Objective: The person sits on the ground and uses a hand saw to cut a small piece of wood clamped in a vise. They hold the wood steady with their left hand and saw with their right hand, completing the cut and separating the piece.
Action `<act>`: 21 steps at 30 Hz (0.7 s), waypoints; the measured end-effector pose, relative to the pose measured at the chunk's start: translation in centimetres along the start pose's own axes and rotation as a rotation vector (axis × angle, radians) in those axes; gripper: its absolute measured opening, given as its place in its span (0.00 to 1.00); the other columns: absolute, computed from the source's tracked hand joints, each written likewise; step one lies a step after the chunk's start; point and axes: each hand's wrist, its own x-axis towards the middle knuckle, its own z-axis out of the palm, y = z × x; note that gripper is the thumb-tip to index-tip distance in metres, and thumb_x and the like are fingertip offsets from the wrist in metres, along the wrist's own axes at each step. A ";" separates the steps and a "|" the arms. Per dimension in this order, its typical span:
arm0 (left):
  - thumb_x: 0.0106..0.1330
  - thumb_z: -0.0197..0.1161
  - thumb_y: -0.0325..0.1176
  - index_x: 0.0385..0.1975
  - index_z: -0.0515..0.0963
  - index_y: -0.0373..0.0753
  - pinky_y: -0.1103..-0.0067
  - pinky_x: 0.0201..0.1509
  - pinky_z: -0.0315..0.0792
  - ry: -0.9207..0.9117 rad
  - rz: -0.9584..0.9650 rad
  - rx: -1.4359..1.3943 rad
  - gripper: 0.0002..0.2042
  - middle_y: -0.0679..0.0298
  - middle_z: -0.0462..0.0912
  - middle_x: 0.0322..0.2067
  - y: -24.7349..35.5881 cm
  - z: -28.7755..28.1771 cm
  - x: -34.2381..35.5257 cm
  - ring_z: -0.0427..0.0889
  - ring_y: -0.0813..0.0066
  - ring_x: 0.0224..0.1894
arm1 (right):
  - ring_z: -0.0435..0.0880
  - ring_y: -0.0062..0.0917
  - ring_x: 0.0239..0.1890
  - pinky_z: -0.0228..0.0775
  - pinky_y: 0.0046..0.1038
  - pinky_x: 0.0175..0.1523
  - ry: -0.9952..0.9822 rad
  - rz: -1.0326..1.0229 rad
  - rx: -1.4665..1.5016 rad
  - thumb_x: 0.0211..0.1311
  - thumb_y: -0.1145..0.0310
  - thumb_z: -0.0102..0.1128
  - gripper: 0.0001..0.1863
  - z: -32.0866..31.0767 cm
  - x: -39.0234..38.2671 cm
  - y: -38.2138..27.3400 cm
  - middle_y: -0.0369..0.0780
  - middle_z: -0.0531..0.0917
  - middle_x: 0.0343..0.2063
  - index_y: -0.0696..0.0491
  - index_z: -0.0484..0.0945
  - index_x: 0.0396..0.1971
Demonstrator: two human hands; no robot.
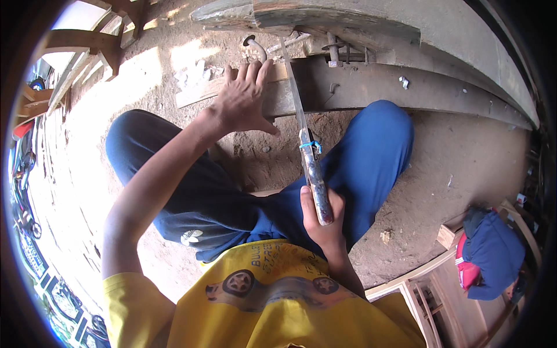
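A hand saw point(314, 177) points away from me, its long thin blade seen almost edge-on. My right hand point(329, 226) is closed round its worn, dark-stained handle, close to my lap; blue string is tied where handle and blade meet. The blade passes along the right side of a piece of wood point(281, 96) lying at the end of a low dark bench beam point(371, 87). On that wood rests my left hand point(241, 101), fingers spread, thumb stretched towards the blade without touching it. Where the teeth meet the wood, I cannot make out the cut.
A bent metal rod with a round head point(249, 40) stands behind my left hand. Across the back runs a large grey curved slab point(464, 40), with a bolt-like metal fitting point(333, 51) beneath. Wooden frames point(87, 43) stand far left; a wooden drawer-like piece point(441, 307) and dark blue cloth point(493, 255) lie right.
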 end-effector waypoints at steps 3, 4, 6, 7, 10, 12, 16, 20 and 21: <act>0.29 0.72 0.69 0.64 0.47 0.23 0.46 0.61 0.55 0.041 -0.116 -0.080 0.68 0.47 0.66 0.51 0.7 0.7 1.1 0.66 0.53 0.57 | 0.67 0.21 0.11 0.55 0.27 0.19 -0.002 0.004 -0.008 0.59 0.76 0.56 0.10 -0.2 0.4 -0.5 0.39 0.69 0.11 0.60 0.70 0.20; 0.30 0.74 0.63 0.63 0.50 0.22 0.46 0.60 0.54 0.063 -0.124 -0.114 0.64 0.48 0.66 0.50 0.7 0.9 1.0 0.66 0.54 0.56 | 0.67 0.22 0.11 0.55 0.27 0.19 0.006 -0.003 -0.014 0.59 0.76 0.56 0.10 -0.2 0.3 -0.5 0.40 0.69 0.11 0.60 0.70 0.20; 0.32 0.73 0.60 0.61 0.53 0.23 0.46 0.59 0.55 0.017 -0.120 -0.084 0.60 0.48 0.67 0.49 0.8 0.7 1.3 0.66 0.55 0.55 | 0.67 0.22 0.11 0.55 0.27 0.18 0.025 -0.020 -0.018 0.59 0.76 0.56 0.10 0.3 0.0 -0.4 0.40 0.69 0.11 0.59 0.70 0.19; 0.33 0.73 0.59 0.60 0.54 0.23 0.46 0.59 0.55 -0.007 -0.118 -0.069 0.58 0.49 0.67 0.49 0.8 0.7 1.4 0.66 0.55 0.55 | 0.67 0.22 0.11 0.55 0.27 0.18 0.015 -0.001 -0.010 0.60 0.76 0.56 0.10 0.3 0.0 -0.4 0.40 0.70 0.11 0.59 0.70 0.19; 0.34 0.71 0.56 0.58 0.57 0.24 0.47 0.58 0.55 0.017 -0.114 -0.086 0.54 0.50 0.67 0.48 0.5 1.0 1.3 0.67 0.56 0.54 | 0.68 0.23 0.12 0.55 0.28 0.19 -0.012 0.069 -0.033 0.60 0.75 0.57 0.11 -0.4 -1.1 -0.7 0.40 0.70 0.11 0.59 0.70 0.18; 0.33 0.71 0.57 0.59 0.57 0.25 0.48 0.57 0.55 -0.006 -0.112 -0.045 0.54 0.51 0.68 0.48 0.7 0.8 1.4 0.67 0.57 0.53 | 0.68 0.23 0.12 0.55 0.28 0.19 -0.012 0.117 -0.062 0.60 0.75 0.57 0.12 -1.2 -3.1 -1.3 0.40 0.69 0.11 0.59 0.69 0.17; 0.34 0.71 0.58 0.59 0.57 0.25 0.50 0.58 0.54 -0.037 -0.121 -0.079 0.55 0.51 0.68 0.48 0.6 0.3 1.4 0.67 0.58 0.53 | 0.68 0.23 0.12 0.55 0.28 0.19 0.004 -0.008 -0.062 0.59 0.76 0.58 0.12 -0.6 -1.6 -1.3 0.41 0.68 0.11 0.59 0.70 0.18; 0.36 0.70 0.60 0.59 0.56 0.25 0.49 0.59 0.54 -0.020 -0.099 -0.094 0.55 0.50 0.67 0.49 0.6 0.6 1.6 0.66 0.57 0.55 | 0.65 0.18 0.13 0.54 0.28 0.19 -0.034 0.057 0.005 0.61 0.75 0.57 0.11 -0.3 0.6 -0.6 0.38 0.68 0.11 0.60 0.70 0.19; 0.36 0.70 0.60 0.59 0.56 0.25 0.49 0.59 0.54 0.001 -0.105 -0.082 0.55 0.50 0.67 0.49 0.6 0.9 1.6 0.66 0.57 0.55 | 0.65 0.17 0.13 0.54 0.28 0.19 -0.017 0.032 -0.014 0.61 0.75 0.56 0.11 -0.6 -0.6 -0.5 0.37 0.68 0.11 0.60 0.71 0.20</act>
